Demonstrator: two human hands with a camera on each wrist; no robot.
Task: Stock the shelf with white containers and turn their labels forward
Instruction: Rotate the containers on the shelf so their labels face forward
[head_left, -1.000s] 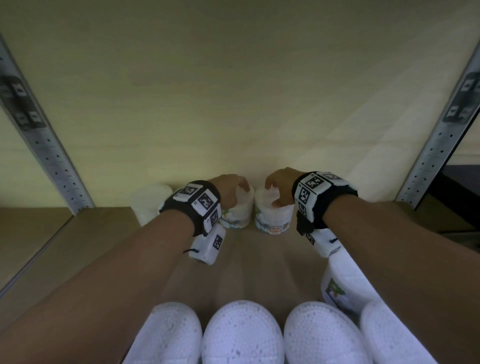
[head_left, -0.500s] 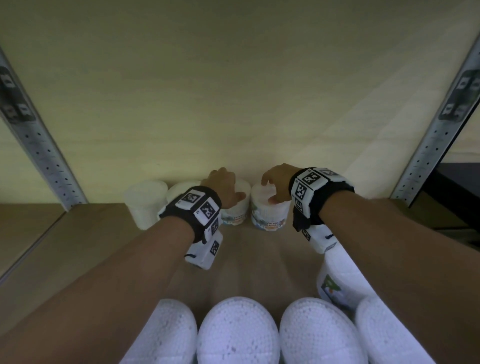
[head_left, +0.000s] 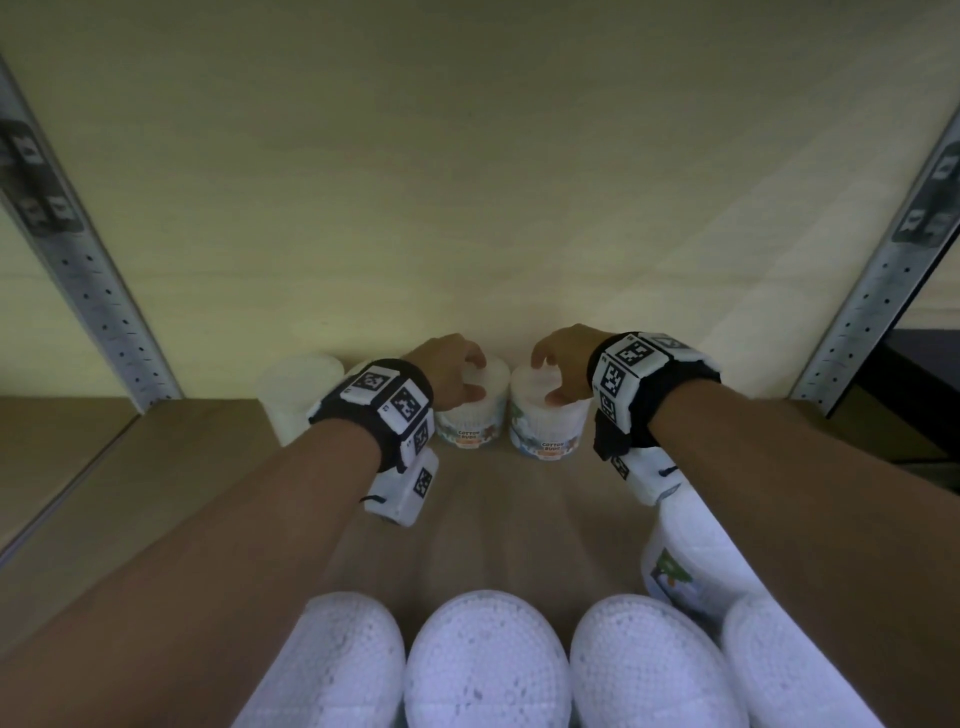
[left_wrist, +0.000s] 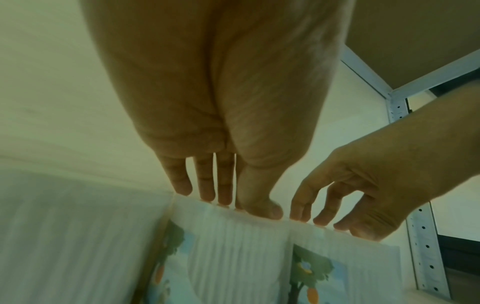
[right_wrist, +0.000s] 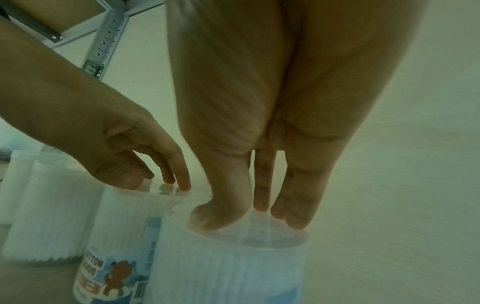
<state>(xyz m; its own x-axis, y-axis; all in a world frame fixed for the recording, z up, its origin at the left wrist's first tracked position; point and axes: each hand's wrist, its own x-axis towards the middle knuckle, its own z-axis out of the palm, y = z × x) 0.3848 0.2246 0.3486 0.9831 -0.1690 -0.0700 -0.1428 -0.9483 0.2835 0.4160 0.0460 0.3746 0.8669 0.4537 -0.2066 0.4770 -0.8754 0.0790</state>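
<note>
Two white cotton-bud containers stand side by side at the back of the shelf (head_left: 519, 514), against the wall. My left hand (head_left: 470, 374) grips the lid of the left container (head_left: 470, 428) from above, with the thumb at the front and the fingers behind. My right hand (head_left: 545, 376) holds the right container (head_left: 545, 434) the same way. Both printed labels face forward. In the left wrist view my left hand (left_wrist: 226, 201) touches the rim of its container (left_wrist: 228, 257). In the right wrist view my right hand (right_wrist: 249, 214) sits on its lid (right_wrist: 233, 236).
Two more white containers (head_left: 298, 395) stand at the back left, one partly behind my left wrist. A row of several containers (head_left: 488, 660) fills the shelf's front edge, and another (head_left: 680, 566) sits under my right forearm. Perforated metal uprights (head_left: 88, 291) (head_left: 878, 280) flank the bay.
Both hands have stayed on the same two containers. The left container's label has come round from the left towards the front.
</note>
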